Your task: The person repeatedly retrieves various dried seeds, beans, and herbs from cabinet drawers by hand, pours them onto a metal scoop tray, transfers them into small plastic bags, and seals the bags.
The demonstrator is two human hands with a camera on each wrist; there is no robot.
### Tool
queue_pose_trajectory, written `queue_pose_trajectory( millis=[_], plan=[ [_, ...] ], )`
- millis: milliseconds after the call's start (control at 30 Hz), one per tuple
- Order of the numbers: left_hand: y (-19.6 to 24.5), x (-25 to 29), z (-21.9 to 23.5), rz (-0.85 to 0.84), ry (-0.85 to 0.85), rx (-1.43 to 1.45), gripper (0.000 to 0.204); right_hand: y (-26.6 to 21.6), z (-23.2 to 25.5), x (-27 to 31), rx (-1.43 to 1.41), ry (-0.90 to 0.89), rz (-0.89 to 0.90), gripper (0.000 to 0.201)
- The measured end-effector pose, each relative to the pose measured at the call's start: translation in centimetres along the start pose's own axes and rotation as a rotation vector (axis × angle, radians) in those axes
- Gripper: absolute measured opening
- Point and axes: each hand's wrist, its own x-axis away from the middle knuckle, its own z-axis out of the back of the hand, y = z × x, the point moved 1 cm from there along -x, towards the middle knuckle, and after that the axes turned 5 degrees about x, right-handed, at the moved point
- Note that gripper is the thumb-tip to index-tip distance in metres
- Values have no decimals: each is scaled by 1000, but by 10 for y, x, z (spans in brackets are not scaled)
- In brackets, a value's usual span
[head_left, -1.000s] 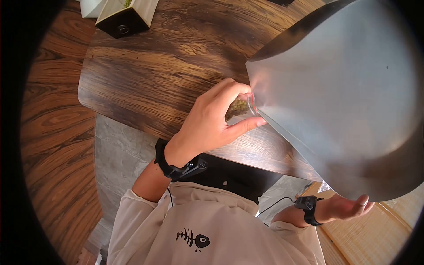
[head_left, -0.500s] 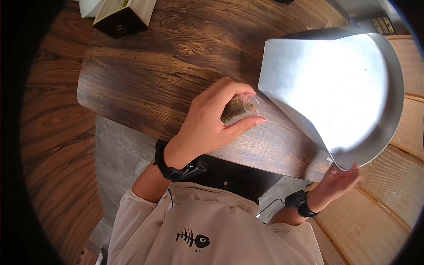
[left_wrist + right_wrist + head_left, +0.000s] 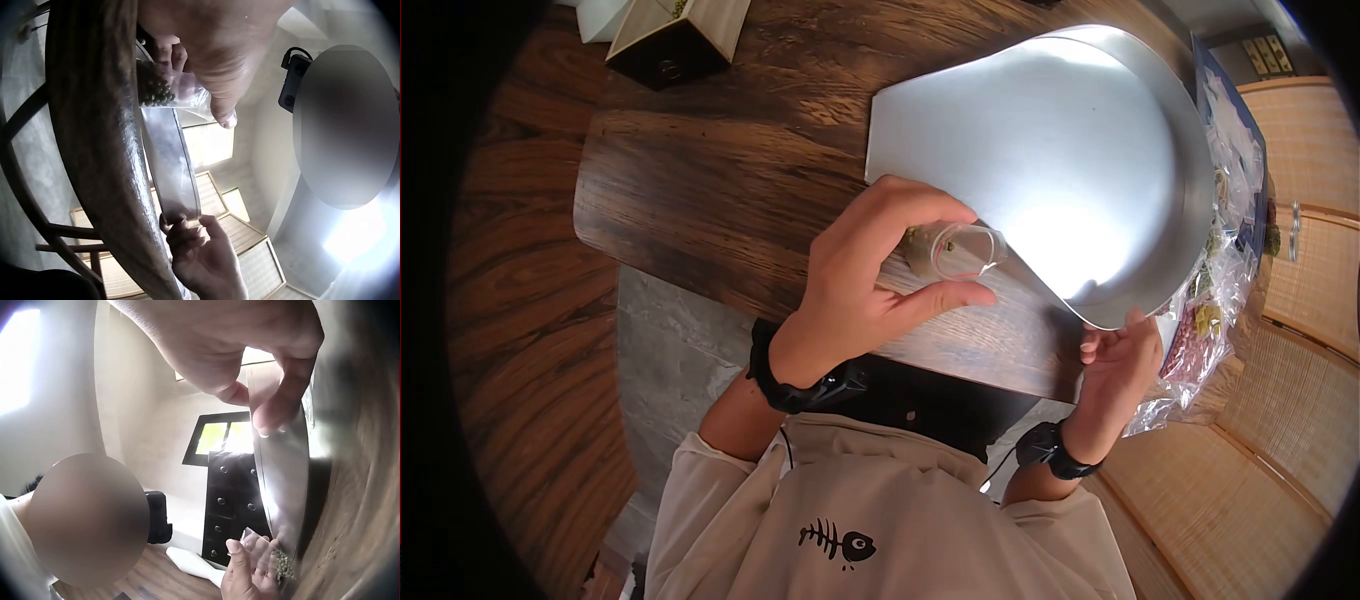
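My left hand [image 3: 850, 275] holds a small clear zip-lock bag [image 3: 968, 252] with a red line along its open mouth. Small round green beans [image 3: 156, 94] lie inside, showing best in the left wrist view. My right hand [image 3: 1122, 365] pinches the rim of a large, shiny metal scoop pan [image 3: 1040, 150] by its rounded end. The pan's narrow, straight-edged mouth points left, just beyond my left fingers. No beans show on its surface. In the right wrist view, thumb and fingers clasp the pan wall [image 3: 284, 469], with the bag below.
A wooden drawer [image 3: 710, 30] with a dark front stands at the table's far left, some green bits inside. Clear plastic bags [image 3: 1215, 320] of dried goods lie at the right edge of the wooden table [image 3: 720, 190]. Woven-panel cabinets [image 3: 1290, 370] stand beyond.
The pan, earlier raised with its narrow mouth at the bag, has drawn back right, levelled, then swung left and away over the table. My right hand moved left with it. The bag's mouth now faces up more.
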Motion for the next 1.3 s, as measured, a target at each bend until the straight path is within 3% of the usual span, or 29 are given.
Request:
queue_pose_trajectory(
  millis=[467,633,833,1167,1300],
  plan=[
    [1,-1,-4,30,-2,-21,51,-4,-18,-5,116,-87,-61,30],
    [2,-2,-4,48,-9,-28,50,-11,-19,-8,439,-115,-3,33],
    [0,-1,-3,42,-51,-58,55,-16,-22,-8,582,-92,16,34],
    [-2,-1,-4,36,-66,-57,56,-17,-26,-4,711,-92,96,35],
    [-2,-2,-5,22,-86,-53,57,-20,-18,3,700,-10,199,32]
  ],
)
